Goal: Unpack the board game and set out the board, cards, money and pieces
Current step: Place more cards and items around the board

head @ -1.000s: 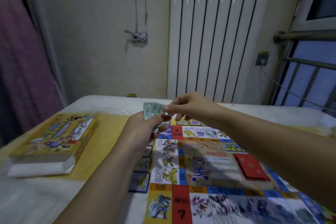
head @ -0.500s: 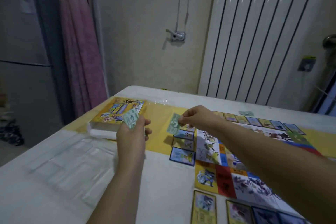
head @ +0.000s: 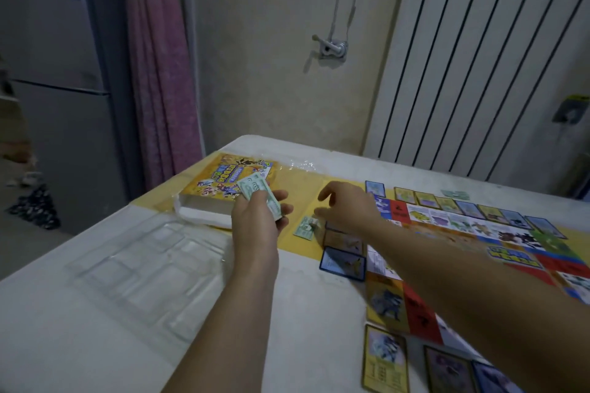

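Observation:
My left hand [head: 258, 217] grips a small stack of green play money [head: 255, 190] above the table, just in front of the yellow game box [head: 223, 179]. My right hand [head: 346, 206] hovers with loosely curled fingers over a single green note [head: 305, 227] that lies flat on the yellow mat; its fingertips are at the note's right edge. The colourful game board [head: 479, 233] spreads out to the right, with blue and yellow cards [head: 343, 263] lined along its edges. Another green note [head: 455, 194] lies beyond the board's far edge.
A clear plastic insert tray [head: 143, 268] lies on the white table at the left. More cards [head: 384, 360] sit at the near edge. A pink curtain [head: 159, 57] and a grey fridge [head: 57, 73] stand left of the table, a white radiator behind.
The view swung left. My right hand carried one note from the stack down to the yellow mat, where it now lies flat. My left hand kept the stack and drifted slightly right.

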`<state>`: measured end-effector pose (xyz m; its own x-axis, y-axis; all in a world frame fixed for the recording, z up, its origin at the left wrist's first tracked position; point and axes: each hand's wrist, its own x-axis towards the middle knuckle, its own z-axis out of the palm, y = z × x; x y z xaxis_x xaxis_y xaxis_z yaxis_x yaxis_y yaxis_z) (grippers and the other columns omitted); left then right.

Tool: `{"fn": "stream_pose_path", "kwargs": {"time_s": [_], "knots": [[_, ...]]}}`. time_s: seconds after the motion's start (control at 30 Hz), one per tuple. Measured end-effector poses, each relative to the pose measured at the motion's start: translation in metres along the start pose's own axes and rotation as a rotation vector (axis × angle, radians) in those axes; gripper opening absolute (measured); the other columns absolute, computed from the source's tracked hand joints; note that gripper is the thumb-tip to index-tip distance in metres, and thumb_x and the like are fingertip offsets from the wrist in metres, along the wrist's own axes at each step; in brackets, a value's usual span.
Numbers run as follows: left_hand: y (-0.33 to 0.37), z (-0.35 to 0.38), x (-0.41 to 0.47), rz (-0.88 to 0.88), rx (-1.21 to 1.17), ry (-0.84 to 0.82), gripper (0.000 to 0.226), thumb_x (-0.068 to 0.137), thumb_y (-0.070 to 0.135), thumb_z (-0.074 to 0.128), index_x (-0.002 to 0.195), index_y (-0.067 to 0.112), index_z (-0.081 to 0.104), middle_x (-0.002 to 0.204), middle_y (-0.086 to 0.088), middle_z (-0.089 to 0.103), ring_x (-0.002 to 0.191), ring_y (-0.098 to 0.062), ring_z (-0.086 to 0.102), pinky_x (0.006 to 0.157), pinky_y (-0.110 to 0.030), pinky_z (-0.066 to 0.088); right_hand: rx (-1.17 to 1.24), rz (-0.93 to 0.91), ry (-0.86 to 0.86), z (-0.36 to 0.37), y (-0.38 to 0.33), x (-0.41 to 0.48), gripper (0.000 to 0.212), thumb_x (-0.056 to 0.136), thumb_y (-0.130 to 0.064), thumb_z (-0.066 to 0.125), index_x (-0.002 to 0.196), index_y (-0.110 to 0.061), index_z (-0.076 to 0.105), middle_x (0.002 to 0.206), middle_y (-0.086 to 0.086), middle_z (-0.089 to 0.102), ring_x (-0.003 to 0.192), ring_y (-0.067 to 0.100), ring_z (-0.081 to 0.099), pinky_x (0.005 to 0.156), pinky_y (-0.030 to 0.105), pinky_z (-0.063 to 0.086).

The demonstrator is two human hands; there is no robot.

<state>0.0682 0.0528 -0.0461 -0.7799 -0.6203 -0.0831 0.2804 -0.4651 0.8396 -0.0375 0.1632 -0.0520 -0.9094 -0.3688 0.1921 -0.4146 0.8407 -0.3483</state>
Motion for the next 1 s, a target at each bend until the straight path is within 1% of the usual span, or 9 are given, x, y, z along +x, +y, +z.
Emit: {"fn": "stream_pose_path", "kwargs": {"time_s": [0.13, 0.3, 0.43, 0.6, 0.7, 0.8, 0.87, 0.93, 1.0], "knots": [[-0.002, 0.012, -0.018, -0.161, 0.064, -0.213, 0.025, 0.095, 0.004, 0.036, 0.092, 0.015, 0.058, 0.068, -0.002, 0.058, 0.045, -0.008, 0.051, 0.046, -0.019, 0.038, 0.237, -0.147, 0.025, -0.052, -0.009, -0.032, 0.024, 0.093, -0.021, 0.056, 0.116, -0.018, 0.062, 0.101, -0.003, 0.061, 0.086, 0.012, 0.054, 0.069, 0.021, 0.042], [-0.001, 0.032, -0.060, -0.221, 0.303, -0.528, 0.026, 0.097, 0.005, 0.037, 0.088, 0.016, 0.059, 0.071, -0.003, 0.060, 0.055, -0.012, 0.055, 0.043, -0.020, 0.037, 0.155, -0.305, -0.057, -0.106, -0.008, -0.095, 0.043, 0.099, -0.022, 0.045, 0.142, -0.021, 0.042, 0.138, -0.001, 0.051, 0.113, 0.016, 0.054, 0.088, 0.019, 0.038], [-0.003, 0.050, -0.101, -0.286, 0.450, -0.780, 0.025, 0.096, 0.000, 0.037, 0.088, 0.010, 0.058, 0.073, -0.001, 0.064, 0.063, -0.012, 0.060, 0.045, -0.019, 0.037, -0.044, -0.305, 0.005, -0.126, 0.014, -0.140, 0.040, 0.098, -0.013, 0.045, 0.138, -0.017, 0.048, 0.134, 0.005, 0.056, 0.120, 0.019, 0.051, 0.088, 0.020, 0.037], [-0.012, 0.079, -0.150, -0.485, 0.311, -0.920, 0.024, 0.098, 0.001, 0.035, 0.109, 0.000, 0.056, 0.093, -0.014, 0.066, 0.085, -0.023, 0.066, 0.048, -0.021, 0.050, -0.053, -0.263, 0.134, -0.154, 0.054, -0.192, 0.035, 0.097, -0.009, 0.045, 0.130, -0.013, 0.057, 0.118, 0.007, 0.063, 0.110, 0.023, 0.055, 0.084, 0.026, 0.040], [-0.020, 0.097, -0.182, -0.537, 0.275, -0.993, 0.024, 0.098, 0.002, 0.036, 0.101, 0.002, 0.060, 0.084, -0.011, 0.070, 0.076, -0.017, 0.068, 0.059, -0.025, 0.057, -0.134, -0.261, 0.132, -0.171, 0.076, -0.228, 0.043, 0.098, -0.020, 0.046, 0.140, -0.017, 0.045, 0.120, 0.002, 0.055, 0.110, 0.015, 0.042, 0.081, 0.022, 0.029], [-0.031, 0.114, -0.211, -0.558, 0.276, -1.064, 0.025, 0.096, 0.001, 0.037, 0.100, 0.004, 0.061, 0.084, -0.009, 0.069, 0.069, -0.014, 0.067, 0.061, -0.032, 0.059, -0.196, -0.221, 0.092, -0.190, 0.097, -0.268, 0.074, 0.089, -0.038, 0.056, 0.151, -0.018, 0.020, 0.130, -0.002, 0.045, 0.120, 0.011, 0.026, 0.102, 0.027, 0.029], [-0.039, 0.125, -0.230, -0.557, 0.340, -1.104, 0.025, 0.097, 0.003, 0.036, 0.096, 0.006, 0.061, 0.076, -0.006, 0.069, 0.066, -0.013, 0.067, 0.055, -0.031, 0.056, -0.299, -0.206, 0.087, -0.195, 0.114, -0.290, 0.096, 0.080, -0.053, 0.059, 0.152, -0.015, 0.008, 0.136, -0.001, 0.040, 0.125, 0.014, 0.024, 0.106, 0.028, 0.028], [-0.048, 0.137, -0.249, -0.546, 0.392, -1.125, 0.024, 0.097, 0.004, 0.038, 0.090, 0.007, 0.061, 0.068, -0.004, 0.067, 0.062, -0.014, 0.066, 0.050, -0.027, 0.051, -0.434, -0.208, 0.134, -0.193, 0.133, -0.304, 0.105, 0.072, -0.069, 0.048, 0.151, -0.010, 0.011, 0.136, 0.003, 0.044, 0.123, 0.022, 0.033, 0.105, 0.034, 0.033], [-0.058, 0.148, -0.268, -0.547, 0.437, -1.144, 0.025, 0.097, 0.005, 0.038, 0.084, 0.009, 0.059, 0.062, -0.001, 0.065, 0.055, -0.012, 0.063, 0.050, -0.024, 0.049, -0.463, -0.168, 0.167, -0.193, 0.152, -0.317, 0.103, 0.068, -0.067, 0.047, 0.148, -0.006, 0.025, 0.123, 0.008, 0.055, 0.113, 0.027, 0.043, 0.096, 0.042, 0.042]]}}
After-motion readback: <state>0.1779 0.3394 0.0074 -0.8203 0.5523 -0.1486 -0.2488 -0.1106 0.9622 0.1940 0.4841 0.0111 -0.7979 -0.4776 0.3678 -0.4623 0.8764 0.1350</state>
